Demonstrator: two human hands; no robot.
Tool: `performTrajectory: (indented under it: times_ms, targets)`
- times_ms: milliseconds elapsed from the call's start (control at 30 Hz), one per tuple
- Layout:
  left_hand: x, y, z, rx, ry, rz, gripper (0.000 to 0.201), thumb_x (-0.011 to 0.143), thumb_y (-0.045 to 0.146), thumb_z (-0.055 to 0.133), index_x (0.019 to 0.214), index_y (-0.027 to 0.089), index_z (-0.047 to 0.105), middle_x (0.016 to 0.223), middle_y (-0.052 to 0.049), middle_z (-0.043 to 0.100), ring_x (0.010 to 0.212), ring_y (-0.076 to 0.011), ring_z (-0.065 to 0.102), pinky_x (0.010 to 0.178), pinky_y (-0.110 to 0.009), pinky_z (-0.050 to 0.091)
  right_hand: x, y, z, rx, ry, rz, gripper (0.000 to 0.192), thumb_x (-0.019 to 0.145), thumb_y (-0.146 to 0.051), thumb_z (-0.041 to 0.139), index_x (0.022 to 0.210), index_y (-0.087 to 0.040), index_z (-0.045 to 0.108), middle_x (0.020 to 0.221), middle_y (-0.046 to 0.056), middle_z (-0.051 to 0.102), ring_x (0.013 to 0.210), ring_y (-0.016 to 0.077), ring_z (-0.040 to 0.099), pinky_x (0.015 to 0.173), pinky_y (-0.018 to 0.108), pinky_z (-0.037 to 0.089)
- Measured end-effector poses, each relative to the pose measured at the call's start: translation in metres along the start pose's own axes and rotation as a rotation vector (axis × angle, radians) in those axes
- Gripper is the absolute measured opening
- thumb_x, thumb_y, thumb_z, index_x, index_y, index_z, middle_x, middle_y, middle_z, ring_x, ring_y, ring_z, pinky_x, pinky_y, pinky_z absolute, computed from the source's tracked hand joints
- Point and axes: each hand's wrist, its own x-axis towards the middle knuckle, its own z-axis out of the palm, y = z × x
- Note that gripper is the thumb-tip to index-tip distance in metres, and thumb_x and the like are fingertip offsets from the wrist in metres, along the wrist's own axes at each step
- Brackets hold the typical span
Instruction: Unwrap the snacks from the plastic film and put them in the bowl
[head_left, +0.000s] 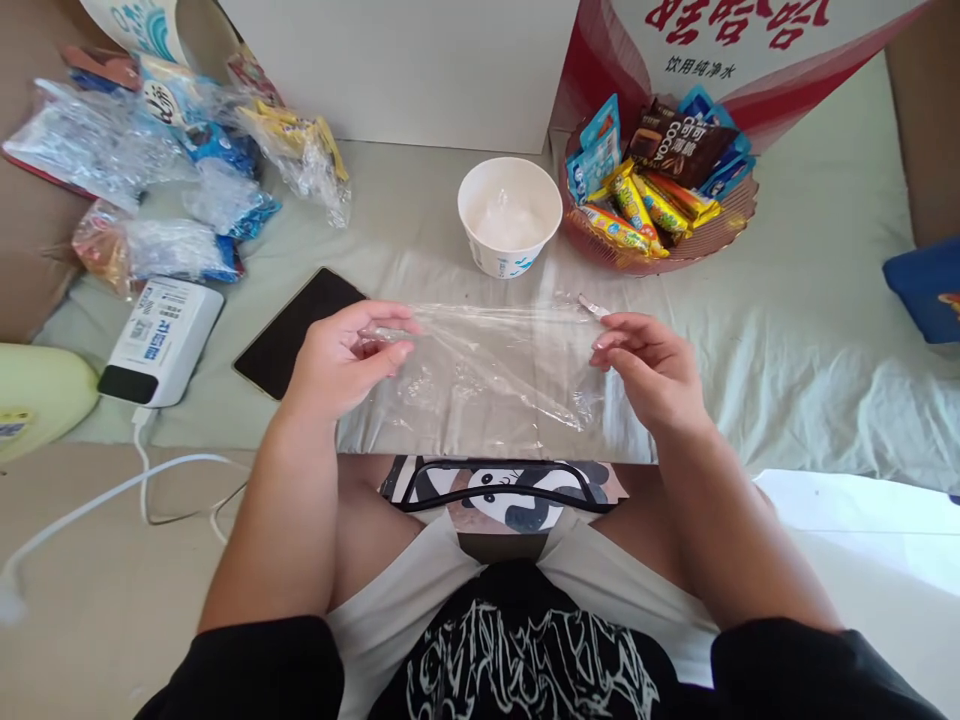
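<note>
A clear plastic bag [487, 370] is stretched out in front of me above the cloth. My left hand [352, 355] is closed on its left side, thumb and fingers pinched together. On the right side, my right hand [645, 365] pinches the bag's edge. Close to my right fingertips shows a small silvery strip [592, 305]; whether it is held or lies on the cloth I cannot tell. Just beyond the bag stands a white paper bowl [510, 255] with something clear or whitish inside. Beside my left hand lies a black phone [281, 345], partly covered by that hand.
A pink ribbed bowl [735, 225] of wrapped snacks stands at the back right, before a red-and-white carton [705, 60]. Packaged items [180, 170] crowd the back left. A white power bank [169, 330] trails a cable at left. A blue object [926, 290] sits far right.
</note>
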Motion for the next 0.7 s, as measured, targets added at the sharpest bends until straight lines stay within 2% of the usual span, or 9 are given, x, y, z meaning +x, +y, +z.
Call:
performTrajectory:
  times_ms: [100,300,400,500,600,700]
  targets:
    - [0.001,-0.004,-0.003,0.044,0.085,0.066,0.031,0.071,0.028,0.088,0.100,0.022,0.080,0.087,-0.003,0.080,0.058,-0.0115,0.065,0.056,-0.025,0.055,0.002,0.001,-0.002,-0.087,0.037,-0.040,0.033,0.077,-0.031,0.080,0.109,-0.026,0.075,0.086,0.002,0.077,0.079,0.0181,0.072,0.077,0.036,0.062]
    - [0.001,-0.009,-0.003,0.091,0.124,0.125,0.033,0.074,0.025,0.086,0.106,0.029,0.079,0.084,0.002,0.078,0.065,-0.0142,0.067,0.062,-0.028,0.055,0.003,0.007,-0.006,-0.288,0.211,-0.118,0.014,0.080,-0.033,0.077,0.092,-0.025,0.078,0.083,0.002,0.075,0.072,0.0168,0.067,0.072,0.035,0.057]
    - [0.000,-0.010,-0.001,0.176,0.139,0.153,0.023,0.079,0.030,0.084,0.102,0.029,0.080,0.082,0.001,0.075,0.069,-0.0145,0.066,0.065,-0.030,0.052,0.003,0.005,-0.008,-0.335,0.276,-0.191,0.007,0.083,-0.030,0.073,0.085,-0.025,0.076,0.084,0.003,0.071,0.077,0.0176,0.065,0.070,0.034,0.055]
    - [0.002,-0.010,-0.001,0.273,0.159,0.209,0.008,0.084,0.035,0.081,0.090,0.031,0.083,0.083,-0.001,0.068,0.072,-0.0149,0.059,0.064,-0.032,0.046,0.004,0.003,-0.011,-0.384,0.324,-0.257,0.009,0.085,-0.033,0.071,0.083,-0.025,0.074,0.093,0.006,0.065,0.088,0.0200,0.064,0.071,0.034,0.055]
    - [0.004,-0.009,-0.001,0.299,0.197,0.303,0.008,0.079,0.038,0.088,0.084,0.033,0.085,0.089,-0.003,0.055,0.077,-0.0171,0.051,0.064,-0.035,0.041,0.006,0.003,-0.012,-0.397,0.352,-0.320,0.016,0.088,-0.038,0.069,0.080,-0.024,0.069,0.106,0.009,0.065,0.104,0.0245,0.064,0.088,0.042,0.056]
    - [0.003,-0.005,0.001,0.169,0.151,0.360,0.013,0.073,0.039,0.093,0.078,0.031,0.084,0.104,-0.005,0.059,0.100,-0.0232,0.056,0.082,-0.040,0.049,0.006,0.001,-0.011,-0.300,0.296,-0.334,0.025,0.091,-0.044,0.065,0.076,-0.024,0.060,0.107,0.009,0.070,0.115,0.0290,0.065,0.106,0.052,0.050]
